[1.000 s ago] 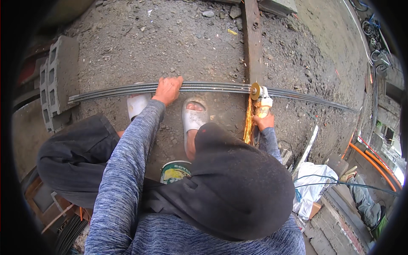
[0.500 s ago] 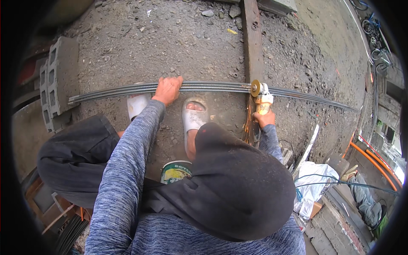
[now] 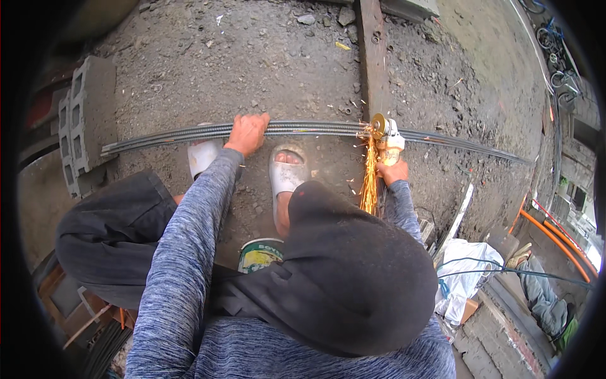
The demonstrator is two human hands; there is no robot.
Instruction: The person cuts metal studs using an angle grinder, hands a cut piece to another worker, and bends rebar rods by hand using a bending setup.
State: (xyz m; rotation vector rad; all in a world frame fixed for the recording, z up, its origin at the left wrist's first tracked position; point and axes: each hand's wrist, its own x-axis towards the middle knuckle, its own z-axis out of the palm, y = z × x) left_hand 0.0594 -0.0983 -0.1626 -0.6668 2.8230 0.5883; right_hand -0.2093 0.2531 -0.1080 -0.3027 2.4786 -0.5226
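A bundle of steel rebars runs left to right across the ground in front of my feet. My left hand is closed around the bundle, left of the middle. My right hand grips the body of an angle grinder, white at the head and yellowish along the body. Its cutting disc touches the rebars where they cross a wooden plank. A dense stream of orange sparks pours from the disc down toward me, and a few fly up and sideways.
Hollow concrete blocks stand by the rebars' left ends. A bucket is between my legs, near my sandaled foot. On the right lie a white sack, a dark cable and orange pipes. Gravelly soil surrounds the bundle.
The sparks have grown from a thin trail to a thick bright stream, with some now scattering above the rebars. The grinder has shifted very slightly left; my left hand stays on the bundle.
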